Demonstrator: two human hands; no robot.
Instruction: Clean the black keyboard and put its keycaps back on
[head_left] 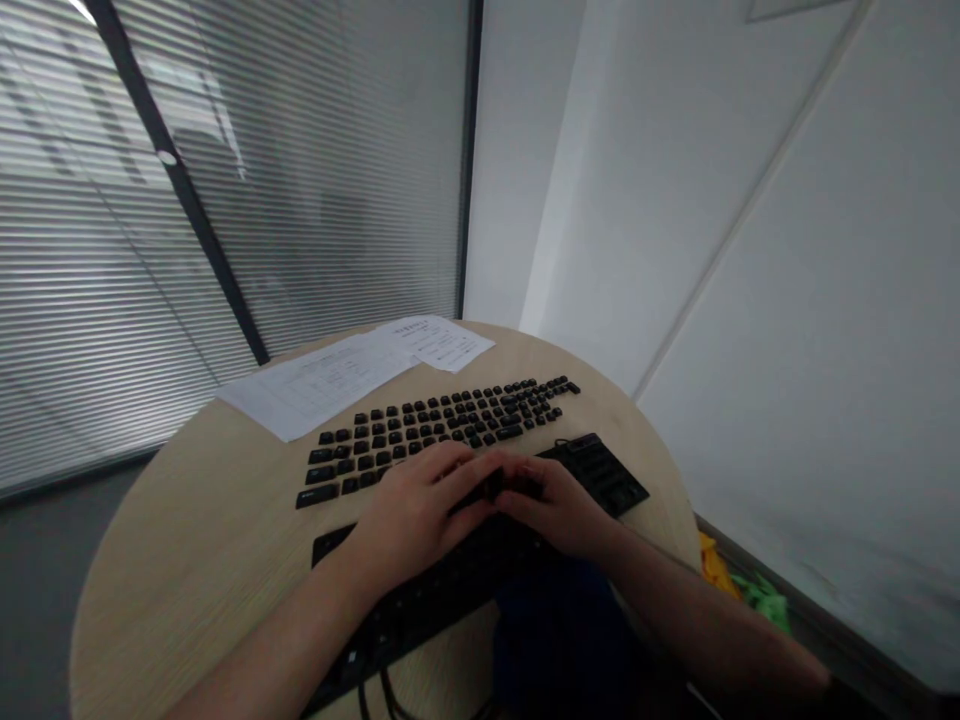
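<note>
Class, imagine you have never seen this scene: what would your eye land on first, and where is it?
First, the left hand and right hand, fingertips meeting over a black keyboard frame at the near edge of the round wooden table. Just beyond them, loose black keycaps lie set out in rows on the tabletop. Behind those, printed paper sheets lie towards the window blinds.

Bare tabletop point(202, 540) lies open to the left of the keycaps point(439, 425) and the keyboard base point(600, 470). Papers point(337, 375) lie flat at the far edge. Behind them, blinds point(225, 200) and a wall point(750, 250) close off the table's far and right sides.
</note>
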